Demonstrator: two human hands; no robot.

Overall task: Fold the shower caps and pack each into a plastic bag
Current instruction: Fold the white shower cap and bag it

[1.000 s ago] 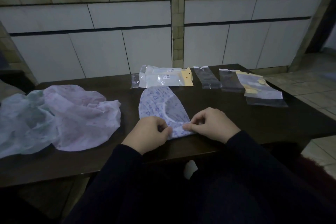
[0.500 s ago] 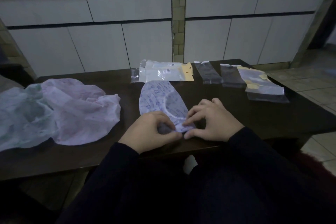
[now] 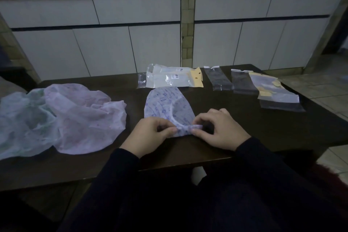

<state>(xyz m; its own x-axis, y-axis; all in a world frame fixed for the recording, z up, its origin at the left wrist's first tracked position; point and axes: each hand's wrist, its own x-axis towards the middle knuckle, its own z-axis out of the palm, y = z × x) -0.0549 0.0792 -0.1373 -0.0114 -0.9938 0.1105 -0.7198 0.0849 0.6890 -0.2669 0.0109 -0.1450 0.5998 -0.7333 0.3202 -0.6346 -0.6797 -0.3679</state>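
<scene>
Both the left hand (image 3: 150, 133) and right hand (image 3: 219, 130) pinch the patterned shower cap (image 3: 165, 107) at centre frame; best roll its near edge tightly, evenly.

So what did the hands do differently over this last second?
Half a second ago the right hand lay with fingers spread on the patterned cap; now it pinches the near edge again, opposite the left hand, which kept its grip. The near edge looks more bunched. The loose caps and bags stayed put.
</scene>
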